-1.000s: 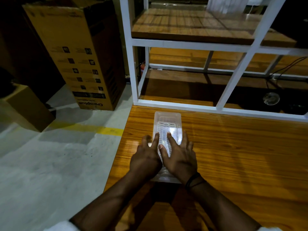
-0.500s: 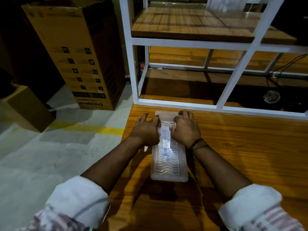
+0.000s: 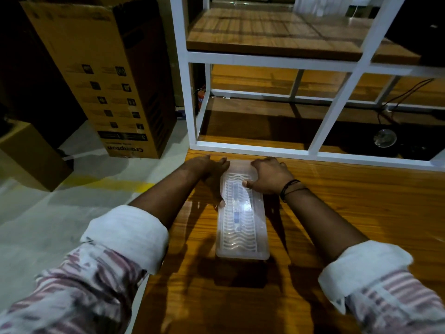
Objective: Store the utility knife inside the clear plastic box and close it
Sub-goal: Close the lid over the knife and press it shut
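Observation:
A clear plastic box (image 3: 242, 239) with a wavy-ribbed lid lies lengthwise on the wooden table (image 3: 337, 225), lid down on it. Through the lid I see the utility knife (image 3: 237, 213), a slim pale shape with a blue part, lying along the box's length. My left hand (image 3: 212, 173) rests against the box's far left side, thumb touching the left edge. My right hand (image 3: 269, 175) sits on the far right corner, thumb pressing on the lid. The far end of the box is partly hidden by both hands.
A white metal shelf frame (image 3: 240, 147) with wooden boards stands just beyond the box. A tall cardboard carton (image 3: 108, 75) and a smaller box (image 3: 31, 153) stand on the grey floor at left. The table's left edge runs close to my left forearm.
Both hands went from lying flat on the near half of the lid to the box's far end, then spread to its far corners. More of the lid and the knife inside shows.

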Demonstrator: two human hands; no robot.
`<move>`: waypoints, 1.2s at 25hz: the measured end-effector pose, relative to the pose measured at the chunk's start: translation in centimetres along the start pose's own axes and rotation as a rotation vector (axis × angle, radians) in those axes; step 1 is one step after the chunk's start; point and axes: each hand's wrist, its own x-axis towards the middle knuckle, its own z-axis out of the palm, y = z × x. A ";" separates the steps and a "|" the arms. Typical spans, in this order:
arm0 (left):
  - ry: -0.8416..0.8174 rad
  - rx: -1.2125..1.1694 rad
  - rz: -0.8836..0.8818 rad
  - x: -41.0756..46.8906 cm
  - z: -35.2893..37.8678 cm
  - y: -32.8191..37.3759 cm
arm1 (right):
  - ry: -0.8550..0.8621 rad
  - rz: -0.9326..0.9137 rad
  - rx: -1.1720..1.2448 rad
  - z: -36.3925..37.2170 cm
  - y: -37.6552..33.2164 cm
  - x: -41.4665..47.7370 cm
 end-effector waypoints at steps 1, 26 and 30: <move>0.000 0.003 -0.006 0.2 0.2 -0.1 | -0.025 0.008 -0.012 0.1 -0.2 -0.3; 0.115 0.121 0.022 -6.1 2.6 3.1 | -0.249 -0.005 -0.135 -1.6 -1.9 -7.8; 0.132 0.158 0.006 -6.0 3.9 3.2 | -0.186 -0.095 -0.141 -0.1 -1.2 -9.4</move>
